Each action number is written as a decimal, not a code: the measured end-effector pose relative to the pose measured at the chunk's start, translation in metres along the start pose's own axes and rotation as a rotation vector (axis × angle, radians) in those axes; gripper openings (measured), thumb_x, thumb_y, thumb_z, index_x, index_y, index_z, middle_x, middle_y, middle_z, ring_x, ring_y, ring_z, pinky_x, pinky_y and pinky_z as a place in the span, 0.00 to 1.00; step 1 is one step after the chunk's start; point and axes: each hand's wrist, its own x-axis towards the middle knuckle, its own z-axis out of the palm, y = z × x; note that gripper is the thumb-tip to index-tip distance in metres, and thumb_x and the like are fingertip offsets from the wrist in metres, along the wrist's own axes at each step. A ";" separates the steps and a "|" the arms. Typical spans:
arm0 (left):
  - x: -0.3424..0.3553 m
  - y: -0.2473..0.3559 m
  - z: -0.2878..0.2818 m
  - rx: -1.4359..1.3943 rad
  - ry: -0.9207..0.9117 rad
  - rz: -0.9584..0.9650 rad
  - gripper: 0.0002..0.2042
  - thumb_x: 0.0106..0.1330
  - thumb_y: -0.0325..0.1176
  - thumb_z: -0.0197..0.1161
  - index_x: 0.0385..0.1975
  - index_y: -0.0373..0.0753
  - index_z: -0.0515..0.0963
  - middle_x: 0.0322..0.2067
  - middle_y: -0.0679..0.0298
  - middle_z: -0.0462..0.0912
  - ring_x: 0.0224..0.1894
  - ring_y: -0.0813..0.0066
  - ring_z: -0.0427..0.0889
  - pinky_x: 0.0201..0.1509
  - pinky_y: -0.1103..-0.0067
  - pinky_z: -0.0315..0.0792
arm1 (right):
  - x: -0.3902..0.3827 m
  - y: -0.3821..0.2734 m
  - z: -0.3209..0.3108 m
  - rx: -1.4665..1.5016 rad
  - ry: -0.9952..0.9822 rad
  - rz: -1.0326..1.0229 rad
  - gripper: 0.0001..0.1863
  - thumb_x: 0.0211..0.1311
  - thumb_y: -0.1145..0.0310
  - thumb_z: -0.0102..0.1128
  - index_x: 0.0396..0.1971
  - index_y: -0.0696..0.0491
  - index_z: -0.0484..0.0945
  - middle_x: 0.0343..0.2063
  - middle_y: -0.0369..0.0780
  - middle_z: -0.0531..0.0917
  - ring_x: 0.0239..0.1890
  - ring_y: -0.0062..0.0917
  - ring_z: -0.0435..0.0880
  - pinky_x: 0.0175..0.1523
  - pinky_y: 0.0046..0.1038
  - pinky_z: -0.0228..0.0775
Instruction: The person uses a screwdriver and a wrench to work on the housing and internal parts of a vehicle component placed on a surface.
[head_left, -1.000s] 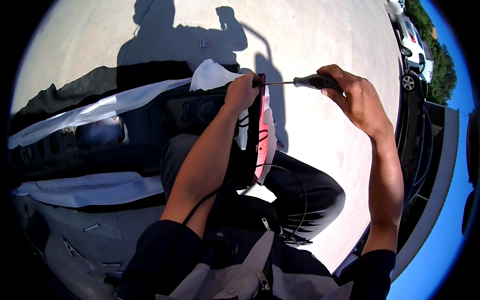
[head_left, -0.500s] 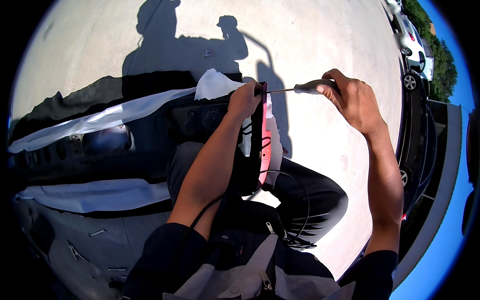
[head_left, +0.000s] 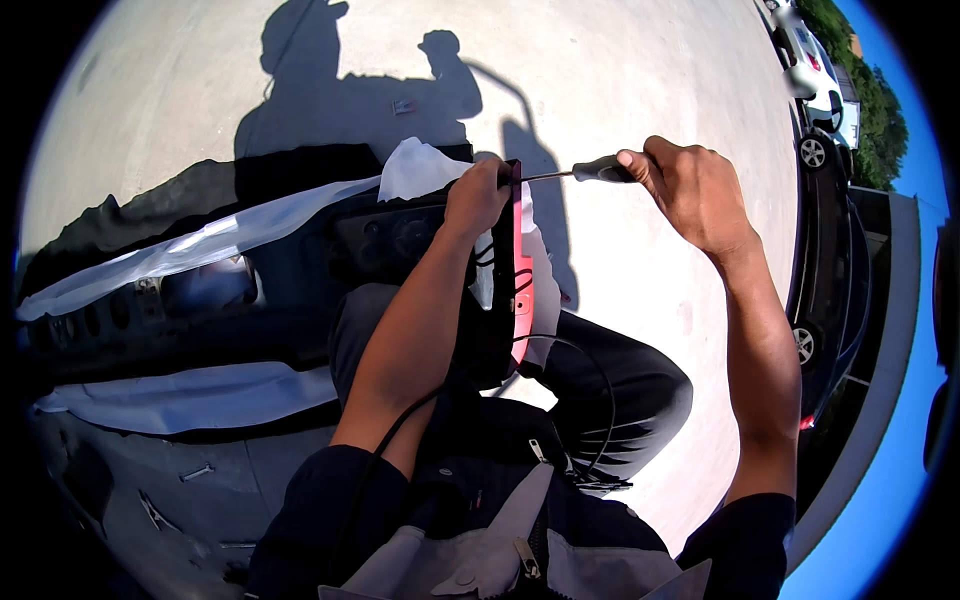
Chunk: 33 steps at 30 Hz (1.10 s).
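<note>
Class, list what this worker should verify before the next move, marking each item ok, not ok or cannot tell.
1. Right hand on the screwdriver: ok, holding its handle.
2. Left hand at the red panel: ok, curled against its far end.
3. Shaft reaching the panel: ok, it meets the edge beside the left hand.
4. Tip seated: cannot tell, hidden.
5. Black cable clear of the arms: not ok, it crosses the left forearm.
6. Loose metal tool clear of both hands: ok, lying at far left.
</note>
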 end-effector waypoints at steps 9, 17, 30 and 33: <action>0.001 0.001 -0.002 -0.034 -0.029 -0.027 0.14 0.60 0.30 0.65 0.46 0.37 0.80 0.43 0.52 0.84 0.47 0.51 0.84 0.53 0.65 0.76 | -0.002 0.010 0.002 0.174 0.019 -0.098 0.19 0.69 0.53 0.60 0.45 0.54 0.79 0.21 0.41 0.84 0.25 0.32 0.85 0.36 0.30 0.75; 0.002 0.003 0.001 0.022 -0.018 -0.005 0.15 0.62 0.31 0.66 0.48 0.37 0.79 0.43 0.53 0.85 0.48 0.53 0.84 0.53 0.66 0.75 | -0.006 0.021 0.026 0.306 0.357 -0.277 0.26 0.71 0.44 0.53 0.28 0.54 0.81 0.13 0.40 0.80 0.17 0.31 0.82 0.25 0.30 0.72; 0.005 0.000 0.002 0.021 -0.017 -0.015 0.16 0.62 0.30 0.65 0.49 0.36 0.78 0.43 0.51 0.85 0.48 0.52 0.84 0.54 0.66 0.75 | 0.003 0.008 0.011 0.009 0.032 -0.024 0.30 0.73 0.41 0.47 0.33 0.55 0.82 0.14 0.42 0.81 0.20 0.36 0.84 0.28 0.32 0.75; 0.002 0.001 0.003 -0.008 -0.006 0.003 0.15 0.61 0.31 0.64 0.47 0.36 0.79 0.42 0.51 0.85 0.47 0.50 0.84 0.54 0.65 0.76 | -0.003 0.022 0.027 0.171 0.332 -0.187 0.27 0.72 0.44 0.53 0.27 0.55 0.81 0.10 0.39 0.76 0.15 0.33 0.79 0.25 0.32 0.71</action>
